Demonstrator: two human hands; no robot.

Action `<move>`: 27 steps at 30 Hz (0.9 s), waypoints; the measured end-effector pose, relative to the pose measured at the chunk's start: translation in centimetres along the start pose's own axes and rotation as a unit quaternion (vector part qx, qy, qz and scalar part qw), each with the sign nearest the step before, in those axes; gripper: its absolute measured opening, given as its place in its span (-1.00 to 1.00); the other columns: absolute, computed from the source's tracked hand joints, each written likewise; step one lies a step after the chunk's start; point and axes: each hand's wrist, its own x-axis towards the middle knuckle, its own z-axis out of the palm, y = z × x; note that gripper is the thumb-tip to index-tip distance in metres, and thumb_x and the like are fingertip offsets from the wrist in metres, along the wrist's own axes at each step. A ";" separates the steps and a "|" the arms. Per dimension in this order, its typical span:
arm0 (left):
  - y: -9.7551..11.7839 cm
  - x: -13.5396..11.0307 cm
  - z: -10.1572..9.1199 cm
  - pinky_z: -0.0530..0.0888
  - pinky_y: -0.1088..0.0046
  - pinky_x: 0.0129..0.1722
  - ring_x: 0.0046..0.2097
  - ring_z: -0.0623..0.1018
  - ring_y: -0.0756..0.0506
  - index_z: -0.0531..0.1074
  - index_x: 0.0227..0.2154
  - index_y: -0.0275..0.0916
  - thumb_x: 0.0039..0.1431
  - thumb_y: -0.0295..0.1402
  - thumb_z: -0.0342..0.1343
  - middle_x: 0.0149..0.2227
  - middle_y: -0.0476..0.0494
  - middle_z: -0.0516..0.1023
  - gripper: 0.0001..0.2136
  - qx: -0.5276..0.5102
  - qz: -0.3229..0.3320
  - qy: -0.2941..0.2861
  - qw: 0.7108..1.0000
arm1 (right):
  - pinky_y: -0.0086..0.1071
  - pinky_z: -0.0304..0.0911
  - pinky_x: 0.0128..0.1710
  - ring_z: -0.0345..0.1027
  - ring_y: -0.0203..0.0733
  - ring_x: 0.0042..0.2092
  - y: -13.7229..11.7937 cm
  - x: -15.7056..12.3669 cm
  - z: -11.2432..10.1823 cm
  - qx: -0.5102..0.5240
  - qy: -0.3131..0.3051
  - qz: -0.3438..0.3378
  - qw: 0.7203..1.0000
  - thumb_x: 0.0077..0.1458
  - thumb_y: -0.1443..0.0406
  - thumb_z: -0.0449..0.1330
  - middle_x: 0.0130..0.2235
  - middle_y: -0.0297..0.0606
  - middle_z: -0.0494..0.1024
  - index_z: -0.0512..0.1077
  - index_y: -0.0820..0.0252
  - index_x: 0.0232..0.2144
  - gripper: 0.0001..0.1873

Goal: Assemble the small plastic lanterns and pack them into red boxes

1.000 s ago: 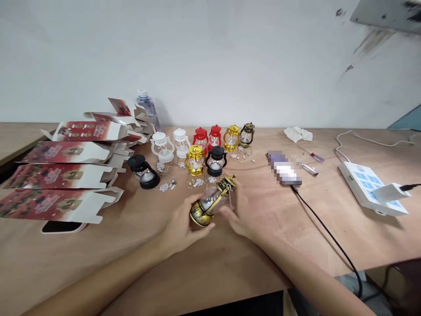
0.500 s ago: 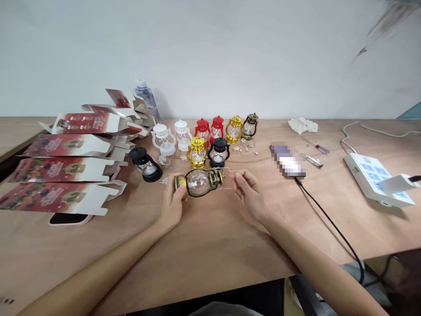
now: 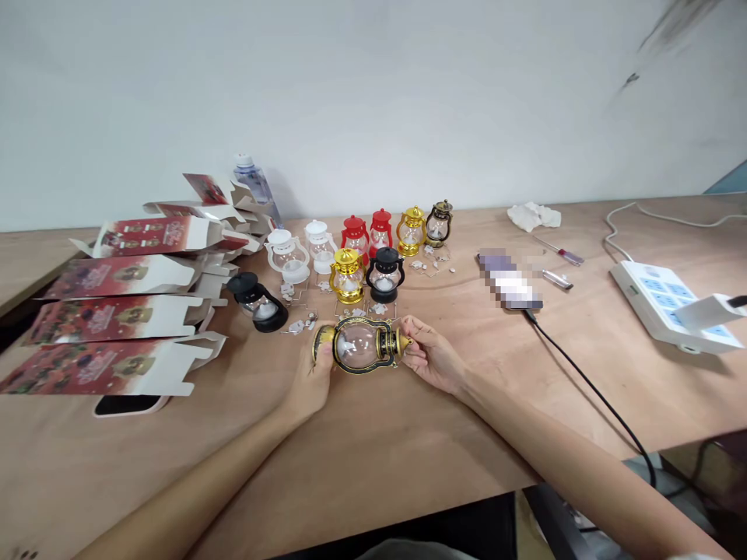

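Both hands hold one small bronze-and-black lantern (image 3: 362,345) lying on its side just above the counter (image 3: 408,451); the left hand (image 3: 312,377) grips the base end at the left with its fingers closed round it, and the right hand (image 3: 432,359) pinches the gold cap end at the right between thumb and fingertips; the clear globe of the lantern faces the camera between them. Just beyond it, farther on the counter, stand a gold lantern (image 3: 347,276) and a black lantern (image 3: 385,274) side by side, with small metal wire parts (image 3: 300,325) scattered near their feet; a second black lantern (image 3: 257,302) lies tipped to the left of these. Farther back stands a row of two white lanterns (image 3: 289,255), two red lanterns (image 3: 367,233), another gold one and a dark bronze one (image 3: 437,223). At the far left lie flattened red-and-white cartons (image 3: 117,311) in a stack, with a water bottle (image 3: 254,183) behind them. To the right lie a phone (image 3: 507,281) with a black cable (image 3: 589,389) running toward the near edge, a screwdriver (image 3: 561,252), a crumpled white cloth (image 3: 534,215) and a white power strip (image 3: 665,305).
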 end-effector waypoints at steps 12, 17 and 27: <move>-0.9 -0.7 -0.2 0.37 0.42 -0.38 -0.37 0.38 -0.07 0.32 -0.26 -0.19 0.12 0.07 -0.11 -0.39 -0.05 0.36 -0.59 -0.044 0.019 0.102 0.994 | -0.53 -0.15 -0.68 -0.16 -0.42 -0.63 -1.7 -0.1 -0.3 -0.096 0.094 -0.150 0.980 -0.04 0.06 0.25 -0.65 -0.53 0.09 0.31 0.13 -0.49 -0.70; 1.2 -0.5 -1.1 0.39 0.40 -0.34 -0.31 0.40 -0.08 0.30 -0.19 -0.19 0.07 0.02 0.00 -0.27 -0.10 0.38 -0.60 0.010 0.145 0.139 0.980 | -0.40 0.14 -0.45 0.20 -0.29 -0.45 -3.9 0.2 -3.0 -0.418 0.273 -0.368 0.784 0.12 0.08 0.14 -0.49 -0.34 0.37 0.46 0.13 -0.41 -0.73; 3.7 -0.5 -1.7 0.36 0.18 -0.07 -0.10 0.51 -0.21 0.31 -0.14 -0.13 -0.14 -0.26 0.33 -0.18 -0.12 0.49 -0.54 0.256 0.329 0.121 0.901 | -0.33 0.23 -0.33 0.35 -0.14 -0.29 -2.4 1.4 -5.3 -0.804 0.202 -0.274 0.487 0.17 0.29 0.13 -0.35 -0.20 0.51 0.50 0.16 -0.45 -0.80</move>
